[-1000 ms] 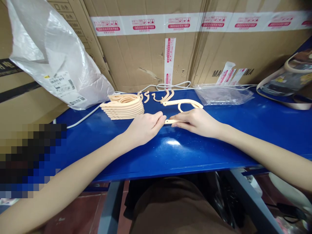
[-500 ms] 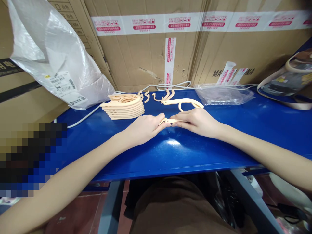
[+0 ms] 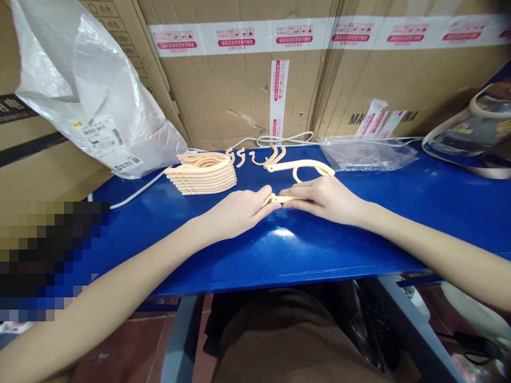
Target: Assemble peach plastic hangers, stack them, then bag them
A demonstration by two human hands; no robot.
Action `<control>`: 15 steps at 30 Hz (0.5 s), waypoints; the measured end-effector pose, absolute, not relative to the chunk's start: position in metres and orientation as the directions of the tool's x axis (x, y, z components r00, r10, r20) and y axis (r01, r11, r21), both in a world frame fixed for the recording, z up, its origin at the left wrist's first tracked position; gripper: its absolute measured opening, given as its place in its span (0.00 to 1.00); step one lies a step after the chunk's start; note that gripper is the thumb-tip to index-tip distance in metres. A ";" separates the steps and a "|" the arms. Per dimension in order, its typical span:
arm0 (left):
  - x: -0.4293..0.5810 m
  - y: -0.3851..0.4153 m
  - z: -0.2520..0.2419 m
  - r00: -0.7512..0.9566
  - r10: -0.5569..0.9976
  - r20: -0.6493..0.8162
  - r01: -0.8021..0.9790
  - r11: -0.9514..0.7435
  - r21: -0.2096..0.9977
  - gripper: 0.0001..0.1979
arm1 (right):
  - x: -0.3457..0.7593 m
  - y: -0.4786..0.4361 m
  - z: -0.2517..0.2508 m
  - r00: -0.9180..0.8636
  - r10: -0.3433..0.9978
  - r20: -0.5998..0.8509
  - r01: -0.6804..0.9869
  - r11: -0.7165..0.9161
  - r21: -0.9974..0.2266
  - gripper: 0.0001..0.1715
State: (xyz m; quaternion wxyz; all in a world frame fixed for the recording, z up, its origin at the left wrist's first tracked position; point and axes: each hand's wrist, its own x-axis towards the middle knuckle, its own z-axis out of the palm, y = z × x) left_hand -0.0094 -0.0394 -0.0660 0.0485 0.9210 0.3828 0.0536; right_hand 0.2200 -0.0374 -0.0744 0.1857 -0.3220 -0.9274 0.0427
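My left hand (image 3: 247, 210) is closed in a pinch on a small beige plastic piece, mostly hidden by the fingers. From the right, my right hand (image 3: 325, 199) grips a beige folding hanger arm (image 3: 284, 199), whose pivot end meets the piece between my fingertips. Both hands hover low over the blue table. Just behind the right hand lies a folding hanger (image 3: 299, 166) with its arms on the table. Loose beige hooks (image 3: 240, 157) lie further left, beside a neat stack of beige hanger arms (image 3: 203, 178).
A white plastic bag (image 3: 107, 106) leans on cardboard boxes (image 3: 231, 85) at the back left. A clear plastic bag (image 3: 367, 154) lies behind the right hand. White cable (image 3: 285, 139) runs along the boxes. At far right stands a transparent bag (image 3: 475, 127) with a strap. The blue table (image 3: 247, 266) has a front edge near my lap.
Both hands stay in nearly the same place, still holding the hanger parts together. The left fingers and the small piece have shifted very slightly.
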 end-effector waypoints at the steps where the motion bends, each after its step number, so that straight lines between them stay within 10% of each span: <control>1: -0.010 -0.039 -0.066 0.703 0.709 0.053 0.698 -0.702 0.142 0.15 | 0.220 -0.037 -0.075 -0.728 0.609 0.316 0.579 0.792 -0.194 0.21; 15: -0.008 -0.040 -0.066 0.717 0.698 -0.001 0.697 -0.716 -0.043 0.17 | 0.217 -0.038 -0.077 -0.738 0.596 0.316 0.569 0.802 -0.184 0.21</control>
